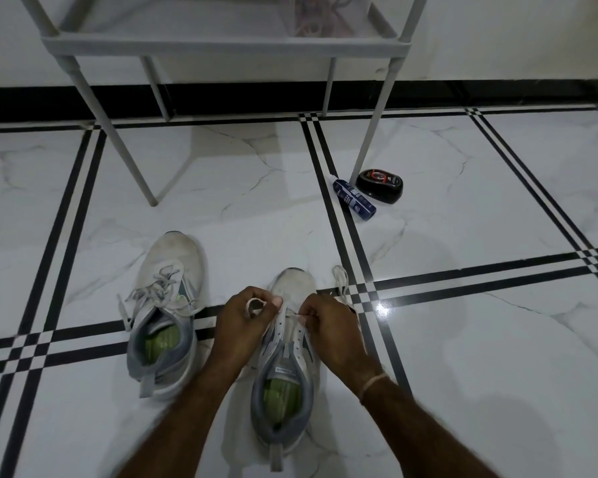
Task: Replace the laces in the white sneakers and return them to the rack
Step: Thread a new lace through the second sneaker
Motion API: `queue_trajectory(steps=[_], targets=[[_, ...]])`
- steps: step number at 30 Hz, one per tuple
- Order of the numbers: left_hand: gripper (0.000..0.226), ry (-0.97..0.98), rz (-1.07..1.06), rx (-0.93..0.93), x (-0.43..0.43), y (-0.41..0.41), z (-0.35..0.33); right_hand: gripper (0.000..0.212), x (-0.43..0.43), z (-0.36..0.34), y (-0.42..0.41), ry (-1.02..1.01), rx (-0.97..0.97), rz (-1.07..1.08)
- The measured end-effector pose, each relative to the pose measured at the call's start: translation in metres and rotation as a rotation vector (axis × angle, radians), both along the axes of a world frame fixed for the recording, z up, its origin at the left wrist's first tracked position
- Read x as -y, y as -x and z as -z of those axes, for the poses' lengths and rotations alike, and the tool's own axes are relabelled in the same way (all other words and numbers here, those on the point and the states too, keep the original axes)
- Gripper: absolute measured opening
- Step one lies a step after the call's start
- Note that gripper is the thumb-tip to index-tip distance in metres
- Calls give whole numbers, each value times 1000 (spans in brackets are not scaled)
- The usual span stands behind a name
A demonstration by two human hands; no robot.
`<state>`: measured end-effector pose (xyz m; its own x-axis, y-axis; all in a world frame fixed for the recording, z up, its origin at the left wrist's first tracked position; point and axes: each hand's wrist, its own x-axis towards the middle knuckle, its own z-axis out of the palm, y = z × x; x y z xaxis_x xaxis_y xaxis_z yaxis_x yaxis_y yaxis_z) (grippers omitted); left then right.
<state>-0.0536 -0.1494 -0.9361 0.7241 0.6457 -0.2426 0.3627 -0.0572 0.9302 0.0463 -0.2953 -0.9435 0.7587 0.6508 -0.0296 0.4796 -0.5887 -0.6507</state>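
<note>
Two white sneakers on the tiled floor: the near sneaker, front eyelets partly hidden by both hands, and a laced sneaker beside it. The left hand pinches a loop of the lace; the right hand pinches it at an eyelet. One rack, its top cut off; one bottle and one tin by its leg.

Floor: glossy white marble-pattern tiles with grey veining, crossed by double black inlay stripes; bright light reflection right of centre. Behind: plain white wall with black skirting band at its base. Furniture: pale grey tubular shelf rack near wall, legs on tiles
</note>
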Motion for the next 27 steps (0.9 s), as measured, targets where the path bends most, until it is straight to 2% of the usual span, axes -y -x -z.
queue_trajectory(steps=[3, 8, 11, 15, 17, 20, 27], targets=[[19, -36, -31, -39, -1, -2, 4, 13, -1, -2, 0, -14, -19, -14], [17, 59, -66, -128, 1, 0, 12, 12, 6, -10, -1, -104, -117, -70], [22, 43, -65, -133, 1, 0, 14, 19, 9, -11, -5, -177, -290, -45], [32, 56, -61, -148, -1, -2, 13, 18, 12, -23, -9, -327, -661, 73], [32, 86, -47, -155, -1, -1, 12, 18, 15, -28, -11, -365, -772, 126], [31, 120, -49, -146, 1, 0, 5, 16, 16, -29, -11, -354, -782, 159], [23, 247, -174, -130, 0, -4, -3, 12, 14, -24, -7, -329, -637, 177]])
